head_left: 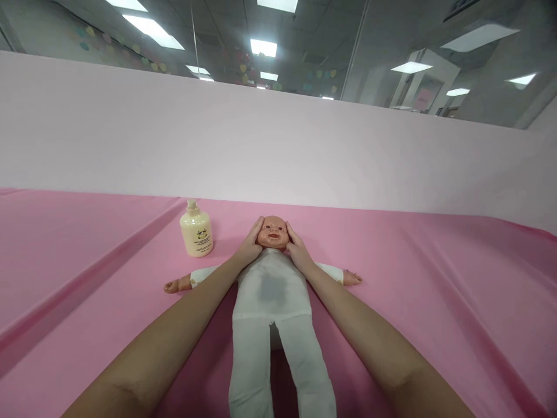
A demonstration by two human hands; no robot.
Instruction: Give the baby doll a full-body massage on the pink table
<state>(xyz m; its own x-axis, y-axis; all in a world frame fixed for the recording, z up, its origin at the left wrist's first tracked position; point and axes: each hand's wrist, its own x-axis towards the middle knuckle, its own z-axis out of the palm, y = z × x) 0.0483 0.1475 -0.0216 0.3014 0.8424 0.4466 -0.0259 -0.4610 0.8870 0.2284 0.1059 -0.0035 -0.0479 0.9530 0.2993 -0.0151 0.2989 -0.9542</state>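
Head view: the left hand (pixel 249 247) and right hand (pixel 300 251), fingers extended, cup either side of the doll (pixel 273 290)'s head, probably to steady it face-up. The doll lies on its back on pink cloth (pixel 108 232), arms spread (the forearms partly cover them). A bottle (pixel 198 238) stands upright nearby, left of the head, out of the hands' way.

Looks like a childcare training room: baby doll (pixel 273 290) on pink sheet (pixel 413 278), pump bottle (pixel 196 235) at left. Far side: low white wall (pixel 270 151), glass (pixel 278 58) above it with ceiling light panels and heart-shaped decorations showing.
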